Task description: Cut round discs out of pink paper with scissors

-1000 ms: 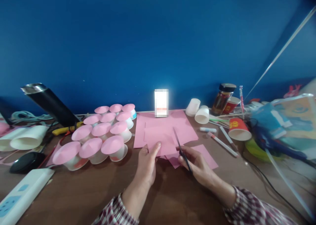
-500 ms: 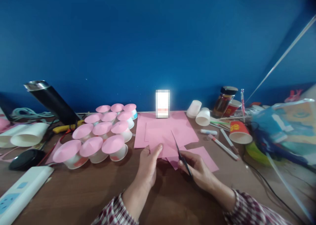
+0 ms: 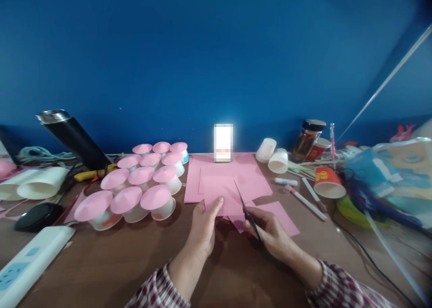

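Observation:
Between thumb and fingers, my left hand (image 3: 204, 222) pinches the lower left edge of a pink paper sheet (image 3: 224, 192). My right hand (image 3: 266, 229) grips dark-handled scissors (image 3: 249, 215), their blades pointing up and away along the sheet's right side. Whether the blades touch the paper I cannot tell. Behind the held sheet lie larger pink sheets (image 3: 251, 166) on the brown table. A smaller pink piece (image 3: 278, 218) rests beyond my right hand, partly covered by it.
Several paper cups with pink cone tops (image 3: 126, 200) stand in rows on the left. A power strip (image 3: 30, 258), black bottle (image 3: 72, 137) and white cups (image 3: 42, 182) are farther left. Right are white cups (image 3: 278, 160), markers (image 3: 307, 203), a red cup (image 3: 329, 182) and a jar (image 3: 308, 139).
Almost nothing differs. The whole scene sits very slightly farther right in the view, while my hands, the sheet and the scissors keep the same pose.

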### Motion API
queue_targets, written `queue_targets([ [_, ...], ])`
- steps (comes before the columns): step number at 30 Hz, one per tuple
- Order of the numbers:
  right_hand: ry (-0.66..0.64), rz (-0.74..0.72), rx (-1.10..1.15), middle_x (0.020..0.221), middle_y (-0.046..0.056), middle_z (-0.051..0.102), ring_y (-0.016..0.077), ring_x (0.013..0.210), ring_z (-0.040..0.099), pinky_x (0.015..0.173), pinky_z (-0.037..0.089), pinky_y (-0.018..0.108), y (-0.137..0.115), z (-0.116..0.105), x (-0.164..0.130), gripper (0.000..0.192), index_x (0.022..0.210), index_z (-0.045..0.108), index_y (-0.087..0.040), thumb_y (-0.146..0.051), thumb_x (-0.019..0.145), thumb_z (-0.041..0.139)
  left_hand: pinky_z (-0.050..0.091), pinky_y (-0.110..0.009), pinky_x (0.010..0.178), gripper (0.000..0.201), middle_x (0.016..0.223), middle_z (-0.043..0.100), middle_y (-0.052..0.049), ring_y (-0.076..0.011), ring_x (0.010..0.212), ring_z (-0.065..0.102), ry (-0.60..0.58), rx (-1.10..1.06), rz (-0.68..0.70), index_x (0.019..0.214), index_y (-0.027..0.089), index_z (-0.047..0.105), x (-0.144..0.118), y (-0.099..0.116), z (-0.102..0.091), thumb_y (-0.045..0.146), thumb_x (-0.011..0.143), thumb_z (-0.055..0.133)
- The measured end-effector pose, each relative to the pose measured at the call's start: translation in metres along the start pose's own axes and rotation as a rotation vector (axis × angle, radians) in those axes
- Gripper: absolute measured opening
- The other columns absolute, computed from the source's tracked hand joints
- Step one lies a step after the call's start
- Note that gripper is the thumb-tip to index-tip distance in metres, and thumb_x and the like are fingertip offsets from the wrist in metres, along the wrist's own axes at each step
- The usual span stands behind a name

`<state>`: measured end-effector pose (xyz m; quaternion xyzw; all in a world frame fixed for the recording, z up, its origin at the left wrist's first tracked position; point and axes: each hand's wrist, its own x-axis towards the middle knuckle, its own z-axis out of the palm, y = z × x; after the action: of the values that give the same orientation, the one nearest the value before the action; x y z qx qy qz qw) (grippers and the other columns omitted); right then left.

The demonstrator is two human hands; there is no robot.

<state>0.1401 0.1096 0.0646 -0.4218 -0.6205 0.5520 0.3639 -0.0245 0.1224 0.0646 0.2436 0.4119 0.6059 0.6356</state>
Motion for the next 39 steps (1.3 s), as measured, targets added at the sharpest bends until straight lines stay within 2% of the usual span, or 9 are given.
queue_targets([
  [11, -0.006, 0.0, -0.046, 0.066, -0.001, 0.05, 0.0109, 0.059, 0.042, 0.052, 0.033, 0.022, -0.0006, 0.0002, -0.0008, 0.028, 0.087, 0.059, -0.012, -0.04, 0.084, 0.059, 0.05, -0.034, 0.068, 0.041, 0.082, 0.069, -0.013, -0.0222, 0.073, 0.065, 0.097, 0.047, 0.002, 0.094, 0.007, 0.062, 0.0033, -0.0036, -0.0041, 0.033, 0.065, 0.075],
  [21, -0.009, 0.01, -0.053, 0.066, -0.001, 0.047, 0.0105, 0.058, 0.041, 0.05, 0.032, 0.021, 0.001, -0.0002, -0.0001, 0.03, 0.086, 0.059, -0.012, -0.041, 0.085, 0.058, 0.05, -0.033, 0.066, 0.046, 0.081, 0.069, -0.012, -0.0226, 0.073, 0.066, 0.113, 0.078, -0.002, 0.096, 0.008, 0.062, 0.0045, -0.0056, -0.0057, 0.036, 0.062, 0.077],
  [27, -0.012, 0.015, -0.036, 0.064, -0.002, 0.047, 0.01, 0.056, 0.04, 0.049, 0.031, 0.021, 0.0013, -0.0002, -0.0002, 0.029, 0.085, 0.058, -0.013, -0.042, 0.085, 0.059, 0.051, -0.034, 0.068, 0.048, 0.079, 0.07, -0.011, -0.0237, 0.073, 0.067, 0.164, 0.051, -0.037, 0.097, 0.01, 0.063, 0.0046, -0.0035, -0.0051, 0.034, 0.058, 0.08],
  [33, -0.005, 0.016, -0.048, 0.062, -0.003, 0.045, 0.0096, 0.054, 0.038, 0.047, 0.03, 0.021, 0.0021, -0.0002, -0.0008, 0.029, 0.084, 0.059, -0.013, -0.042, 0.084, 0.059, 0.051, -0.033, 0.067, 0.045, 0.083, 0.071, -0.012, -0.0239, 0.075, 0.067, 0.154, 0.047, -0.042, 0.095, 0.01, 0.063, 0.0035, -0.0021, -0.0046, 0.033, 0.06, 0.079],
  [39, 0.024, 0.04, -0.063, 0.058, -0.004, 0.042, 0.0087, 0.05, 0.035, 0.044, 0.028, 0.02, 0.006, 0.0007, 0.0001, 0.031, 0.086, 0.061, -0.013, -0.044, 0.082, 0.06, 0.051, -0.034, 0.066, 0.041, 0.085, 0.07, -0.014, -0.0235, 0.073, 0.067, 0.085, 0.075, -0.019, 0.092, 0.008, 0.063, 0.0046, -0.0032, -0.0061, 0.037, 0.065, 0.075],
])
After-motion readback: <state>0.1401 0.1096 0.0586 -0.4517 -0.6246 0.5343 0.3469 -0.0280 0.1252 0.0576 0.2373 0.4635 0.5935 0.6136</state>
